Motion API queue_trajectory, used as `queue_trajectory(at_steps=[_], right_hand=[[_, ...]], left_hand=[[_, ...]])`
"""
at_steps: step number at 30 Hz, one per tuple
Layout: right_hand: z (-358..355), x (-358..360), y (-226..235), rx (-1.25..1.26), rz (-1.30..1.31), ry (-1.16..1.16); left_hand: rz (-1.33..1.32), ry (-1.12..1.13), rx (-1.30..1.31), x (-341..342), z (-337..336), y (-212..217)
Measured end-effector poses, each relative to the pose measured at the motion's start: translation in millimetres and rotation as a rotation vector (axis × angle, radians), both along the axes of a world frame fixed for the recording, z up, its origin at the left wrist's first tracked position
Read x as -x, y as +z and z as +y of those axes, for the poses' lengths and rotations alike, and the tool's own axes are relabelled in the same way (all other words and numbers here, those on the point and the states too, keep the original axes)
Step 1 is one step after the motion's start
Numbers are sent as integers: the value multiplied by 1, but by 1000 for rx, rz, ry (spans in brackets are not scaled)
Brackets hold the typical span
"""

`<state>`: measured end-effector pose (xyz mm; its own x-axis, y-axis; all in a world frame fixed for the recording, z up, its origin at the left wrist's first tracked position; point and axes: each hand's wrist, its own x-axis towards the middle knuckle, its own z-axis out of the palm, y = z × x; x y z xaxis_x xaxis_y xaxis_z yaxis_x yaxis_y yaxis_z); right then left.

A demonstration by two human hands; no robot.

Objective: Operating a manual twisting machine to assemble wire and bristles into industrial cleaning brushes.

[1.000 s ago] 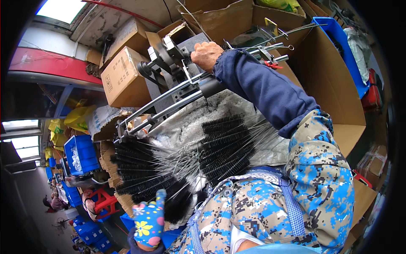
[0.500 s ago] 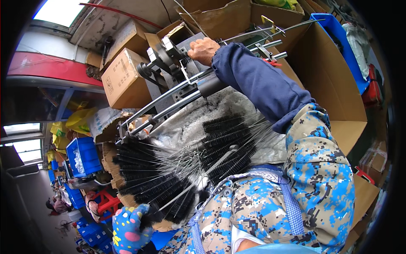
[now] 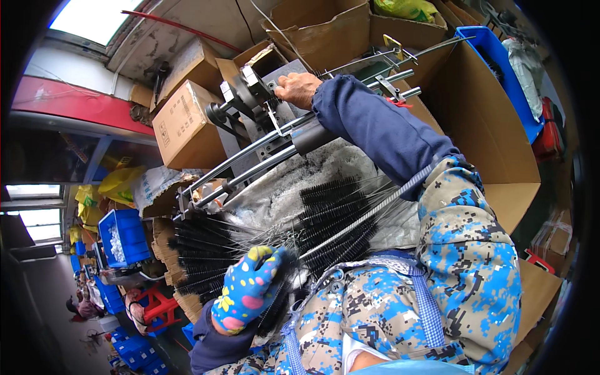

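My left hand (image 3: 249, 295), in a blue glove with coloured spots, is closed at the near edge of a pile of black bottle brushes (image 3: 262, 240) on my lap. It grips the end of a long twisted wire rod (image 3: 375, 209) that slants up to the right across my sleeve. My bare right hand (image 3: 297, 87) reaches far forward. Its fingers curl over a lever on the head of a grey metal machine (image 3: 247, 94). Two steel rails (image 3: 250, 165) run from that head down to the left. Under the brushes lies a silvery sheet (image 3: 281, 187).
Brown cardboard boxes (image 3: 184, 122) stand behind and to the right of the machine. A blue crate (image 3: 500, 56) sits at the upper right, more blue crates (image 3: 122, 234) and a red stool (image 3: 156, 306) at the lower left. A person (image 3: 81, 306) sits far down left.
My left hand dropped low, then came back up to the edge of the brush pile and closed on the wire rod. My right hand stayed on the machine head.
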<state>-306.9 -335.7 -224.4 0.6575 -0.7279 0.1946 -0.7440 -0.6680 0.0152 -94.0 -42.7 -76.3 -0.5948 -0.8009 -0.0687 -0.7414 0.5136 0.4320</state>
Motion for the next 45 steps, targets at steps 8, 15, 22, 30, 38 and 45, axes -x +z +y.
queue_trajectory(at_steps=[8,15,22,30,38,45], right_hand=[[16,25,5,91,-35,-274],[51,79,23,-209,-149,-484],[55,52,13,-223,-182,-450],[55,17,8,-207,-174,-416],[66,-36,25,-237,-228,-376],[65,-36,20,-262,-174,-282]], left_hand=[[51,21,56,-6,-2,4],[125,243,86,-40,19,13],[102,133,79,-15,15,1],[78,172,96,-21,25,3],[67,217,100,-23,34,12],[90,165,44,-22,24,24]])
